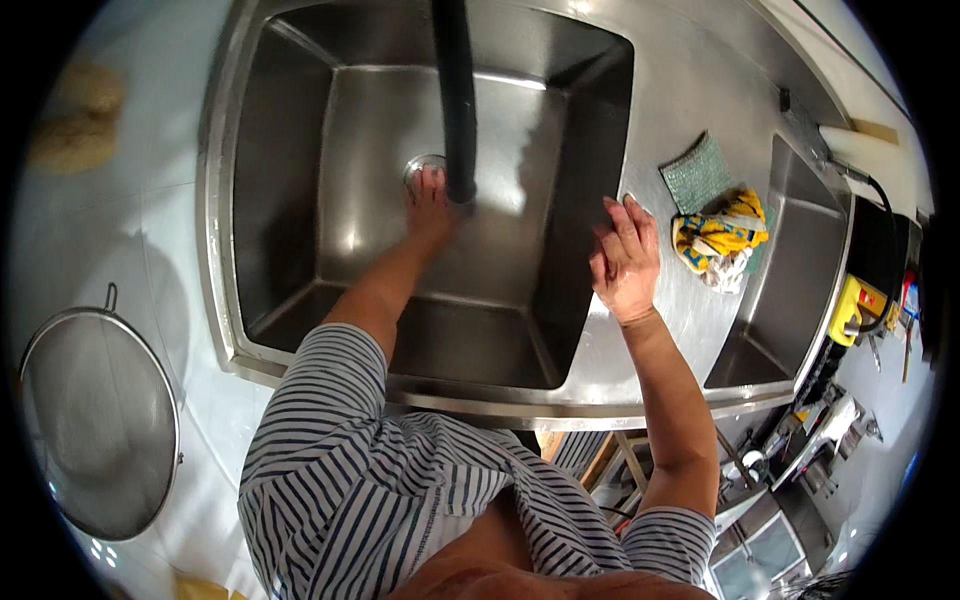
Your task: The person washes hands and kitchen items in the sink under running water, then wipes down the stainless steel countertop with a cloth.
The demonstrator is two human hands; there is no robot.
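Observation:
My left hand [430, 202] reaches down into a deep stainless-steel sink basin [367, 247]. Its fingertips are over the round metal drain [415, 166] in the basin floor, and whether they grip any part of it cannot be made out. A black hose or spout [457, 112] hangs from above, just to the right of those fingers and partly in front of the hand. At the basin's right rim is my right hand [626, 259], wet, with fingers loosely bent and nothing visible in it.
Right of my right hand lie a green scouring pad [697, 174] and a crumpled yellow patterned cloth [720, 232] on the steel counter. A second basin [787, 277] is farther right. A large round mesh strainer [101, 427] leans or hangs at the tiled wall on the left.

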